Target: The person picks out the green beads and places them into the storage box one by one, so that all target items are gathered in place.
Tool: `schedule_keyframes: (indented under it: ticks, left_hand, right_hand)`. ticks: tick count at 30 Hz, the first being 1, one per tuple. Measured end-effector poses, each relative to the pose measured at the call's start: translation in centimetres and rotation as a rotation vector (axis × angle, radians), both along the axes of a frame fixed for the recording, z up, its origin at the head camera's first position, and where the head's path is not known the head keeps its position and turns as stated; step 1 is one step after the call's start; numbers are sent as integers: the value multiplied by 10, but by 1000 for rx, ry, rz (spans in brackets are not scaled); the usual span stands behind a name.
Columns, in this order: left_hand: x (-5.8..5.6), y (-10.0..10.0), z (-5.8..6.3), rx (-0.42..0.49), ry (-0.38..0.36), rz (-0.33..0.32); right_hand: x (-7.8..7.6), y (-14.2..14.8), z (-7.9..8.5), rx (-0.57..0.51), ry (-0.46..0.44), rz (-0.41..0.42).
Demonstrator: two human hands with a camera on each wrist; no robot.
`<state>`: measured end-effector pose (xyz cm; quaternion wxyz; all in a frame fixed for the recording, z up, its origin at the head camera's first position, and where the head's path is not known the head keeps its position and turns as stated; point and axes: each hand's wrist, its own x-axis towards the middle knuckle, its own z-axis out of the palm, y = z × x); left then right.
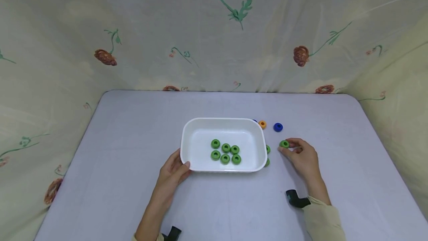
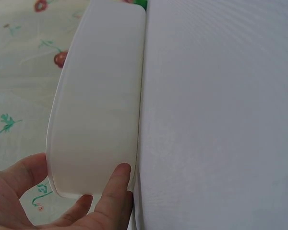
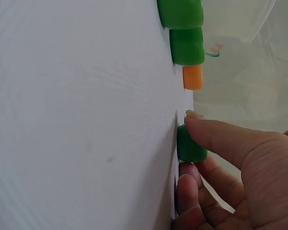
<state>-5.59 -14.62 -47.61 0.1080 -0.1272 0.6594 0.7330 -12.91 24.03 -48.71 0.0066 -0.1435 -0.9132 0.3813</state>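
Note:
A white tray (image 1: 200, 164) lies on the table, with several thick green beads (image 1: 225, 158) in two rows inside. My left hand (image 1: 172, 172) holds its near left corner, thumb on the rim and fingers along the outer wall (image 2: 98, 105). To the tray's right, my right hand (image 1: 303, 159) pinches another green bead (image 1: 284, 144) between thumb and fingers; the right wrist view shows this bead (image 3: 192, 143) low by the tabletop. Two green beads (image 1: 268, 149) sit against the tray's right side, partly hidden by it.
Behind the tray's far right corner are an orange bead (image 1: 262, 124) and a mostly hidden blue one. A second blue bead (image 1: 278, 127) lies farther right. The white-covered table (image 1: 140, 122) meets a flowered curtain (image 1: 143, 47) at its back edge.

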Motion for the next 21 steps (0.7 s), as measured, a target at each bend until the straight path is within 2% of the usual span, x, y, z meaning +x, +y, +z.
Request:
schedule_keyframes:
  ticks: [21]
  left_hand:
    - [1,0,0,8,10,-6]
  right_hand:
    - [0,0,-4,9,6,-8]
